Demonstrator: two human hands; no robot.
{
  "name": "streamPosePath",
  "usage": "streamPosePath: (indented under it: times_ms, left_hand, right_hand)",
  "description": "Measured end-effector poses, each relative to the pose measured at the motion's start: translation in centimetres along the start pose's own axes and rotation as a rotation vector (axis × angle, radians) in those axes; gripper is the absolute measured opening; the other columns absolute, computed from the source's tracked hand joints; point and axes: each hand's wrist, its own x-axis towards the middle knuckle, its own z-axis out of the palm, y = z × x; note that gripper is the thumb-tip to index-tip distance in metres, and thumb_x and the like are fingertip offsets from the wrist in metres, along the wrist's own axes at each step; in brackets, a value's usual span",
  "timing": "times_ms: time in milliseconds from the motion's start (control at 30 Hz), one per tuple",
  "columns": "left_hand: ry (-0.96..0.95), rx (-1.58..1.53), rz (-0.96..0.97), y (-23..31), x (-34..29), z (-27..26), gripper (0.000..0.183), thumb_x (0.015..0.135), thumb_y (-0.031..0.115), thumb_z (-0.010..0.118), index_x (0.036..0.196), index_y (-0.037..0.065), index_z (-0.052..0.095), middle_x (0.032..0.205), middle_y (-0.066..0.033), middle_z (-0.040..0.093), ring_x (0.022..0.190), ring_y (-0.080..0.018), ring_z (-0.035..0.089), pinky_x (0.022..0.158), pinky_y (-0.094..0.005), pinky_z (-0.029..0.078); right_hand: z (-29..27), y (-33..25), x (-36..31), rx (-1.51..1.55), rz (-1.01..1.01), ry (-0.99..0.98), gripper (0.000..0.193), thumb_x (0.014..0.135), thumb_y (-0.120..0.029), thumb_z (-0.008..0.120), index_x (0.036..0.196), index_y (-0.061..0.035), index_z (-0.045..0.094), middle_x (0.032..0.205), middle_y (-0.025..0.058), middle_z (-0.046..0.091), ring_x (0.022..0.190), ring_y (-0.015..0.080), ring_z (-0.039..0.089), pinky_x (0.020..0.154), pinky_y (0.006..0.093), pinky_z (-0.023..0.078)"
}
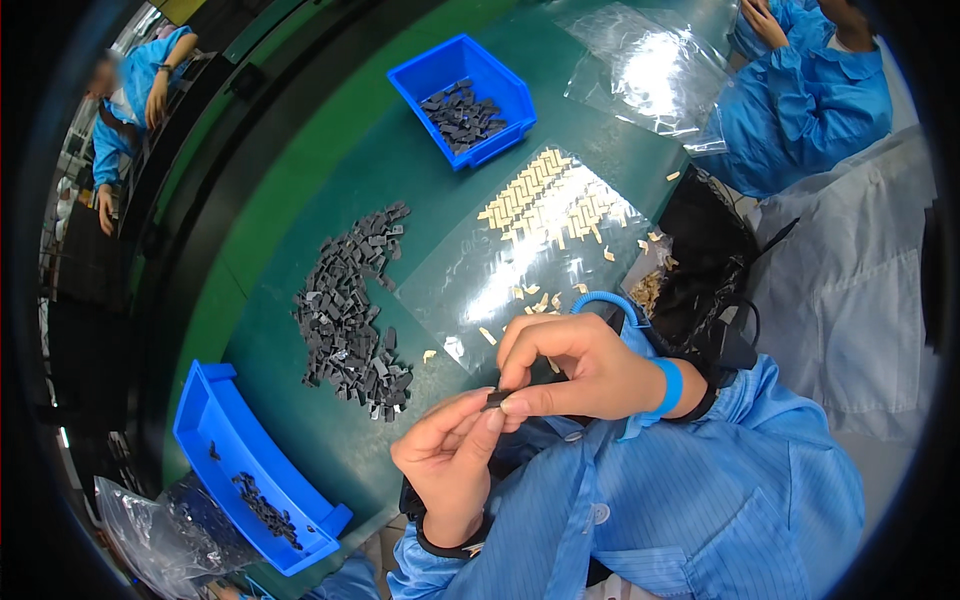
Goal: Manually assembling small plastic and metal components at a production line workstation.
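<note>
Between the fingertips of both hands is a small black rectangular part [496,398], held close in front of my blue smock. My left hand [450,450] pinches it from the lower left. From the right, my right hand [575,370] grips the same part with thumb and index finger; a blue band circles that wrist. Just beyond my hands lies a clear plastic sheet [450,290] bearing rows of small cream-coloured pieces [545,190], with several loose ones scattered nearer me. To the left, a heap of small black parts [345,310] spreads over the green table mat [330,180].
A blue bin [520,95] of black parts stands at the far side. Another blue bin [215,405] with smaller black pieces is at the lower left, beside a clear bag [150,535]. Clear plastic bags [640,60] lie far right, near a co-worker's blue sleeve [790,110]. Another person [140,100] is far left.
</note>
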Motion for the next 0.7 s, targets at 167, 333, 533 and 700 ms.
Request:
streamPosePath:
  times_ms: [167,333,533,700]
  left_hand:
    - [-0.084,-0.063,0.007,-0.2,0.2,-0.7,0.021,0.078,-0.003,0.063,0.098,-0.007,0.059,0.086,-0.0198,0.064,0.069,-0.0209,0.065,0.063,-0.0300,0.055]
    - [-0.233,-0.110,-0.046,1.5,0.7,-0.7,0.035,0.078,-0.010,0.059,0.112,-0.010,0.052,0.090,-0.0211,0.064,0.078,-0.0245,0.066,0.071,-0.0318,0.056]
    - [-0.315,0.213,0.075,2.8,1.0,-0.5,0.044,0.075,-0.014,0.061,0.117,-0.010,0.049,0.089,-0.0204,0.064,0.078,-0.0225,0.066,0.072,-0.0303,0.055]
    - [-0.308,0.388,0.124,2.5,0.5,-0.4,0.039,0.075,-0.013,0.061,0.113,-0.010,0.053,0.086,-0.0196,0.065,0.077,-0.0220,0.066,0.072,-0.0304,0.055]
  right_hand:
    - [0.0,-0.2,0.0,0.520,0.285,-0.101,0.014,0.081,-0.010,0.065,0.085,0.0013,0.057,0.082,0.0046,0.059,0.078,0.0107,0.060,0.069,0.0215,0.046]
    - [-0.1,-0.6,0.3,0.671,0.465,-0.178,0.007,0.081,-0.005,0.062,0.083,0.0011,0.058,0.084,0.0040,0.055,0.077,0.0108,0.053,0.066,0.0230,0.041]
    - [0.0,-1.5,1.3,0.567,0.507,-0.279,0.006,0.076,0.000,0.056,0.073,-0.0017,0.051,0.072,-0.0004,0.051,0.068,0.0064,0.050,0.062,0.0220,0.041]
    - [0.1,-1.3,1.8,0.345,0.500,-0.352,0.007,0.076,-0.002,0.055,0.073,-0.0028,0.049,0.068,-0.0020,0.048,0.065,0.0038,0.045,0.058,0.0202,0.038]
